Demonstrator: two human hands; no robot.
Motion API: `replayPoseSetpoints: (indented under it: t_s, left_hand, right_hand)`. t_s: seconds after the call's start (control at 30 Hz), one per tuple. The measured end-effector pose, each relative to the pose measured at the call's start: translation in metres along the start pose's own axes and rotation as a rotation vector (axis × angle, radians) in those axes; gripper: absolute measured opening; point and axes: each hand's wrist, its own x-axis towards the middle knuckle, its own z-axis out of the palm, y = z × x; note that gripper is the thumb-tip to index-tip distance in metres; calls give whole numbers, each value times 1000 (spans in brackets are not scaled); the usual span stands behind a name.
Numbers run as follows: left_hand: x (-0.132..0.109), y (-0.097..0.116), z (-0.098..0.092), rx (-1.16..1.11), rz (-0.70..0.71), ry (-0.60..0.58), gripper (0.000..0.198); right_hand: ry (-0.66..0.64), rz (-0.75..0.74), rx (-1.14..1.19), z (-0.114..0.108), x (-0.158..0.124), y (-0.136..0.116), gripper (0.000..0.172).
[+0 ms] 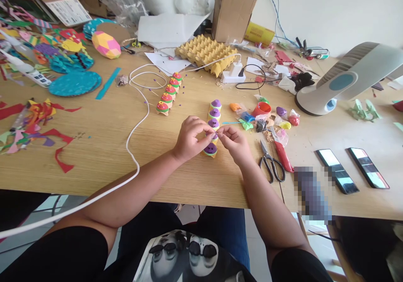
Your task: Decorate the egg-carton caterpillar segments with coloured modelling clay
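Note:
Both my hands meet over a row of purple-topped egg-carton figures point(214, 114) in the middle of the wooden table point(103, 147). My left hand point(189, 137) is curled, its fingertips pinched together near the row's second-nearest piece. My right hand point(234, 141) is also pinched, thumb and forefinger closed on something tiny I cannot make out. The fingertips of both hands nearly touch. Just below them sits the nearest purple figure with a smiling face point(210, 150). A second row of red-and-green-topped figures point(169, 93) lies further left.
Scissors point(270, 164) and a red-handled tool point(283, 156) lie right of my right hand, with clay lumps and a red cup point(261, 109) behind. A white cable point(135, 131) crosses the table. A fan point(346, 80), two phones point(352, 171), an egg tray point(206, 53) and paper crafts surround.

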Motion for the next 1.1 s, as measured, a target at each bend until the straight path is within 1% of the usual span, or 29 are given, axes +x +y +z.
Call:
replayPoseSetpoints:
  t_s: [0.17,0.37,0.7,0.83,1.0,1.1]
  left_hand:
    - [0,0,0,-6,-7,-13,13]
    - [0,1,-1,-28,39,-11,9]
    - [0,1,-1,-33,12,-50,10]
    - [0,2,-3,-29,5,-30,13]
    - [0,0,-4,-31,-18,24,12]
    - [-1,0,-4,-29,-36,28,13]
  right_hand:
    - [-37,57,11,0,-1,-2,34]
    - [-56,46,5,0,0,0,32]
    - [-75,56,21,0,1,0,24]
    - [-57,78,72,-2,1,3,20]
    - [-11,144,198,-4,3,2,17]
    - [3,164,257,-4,4,1,17]
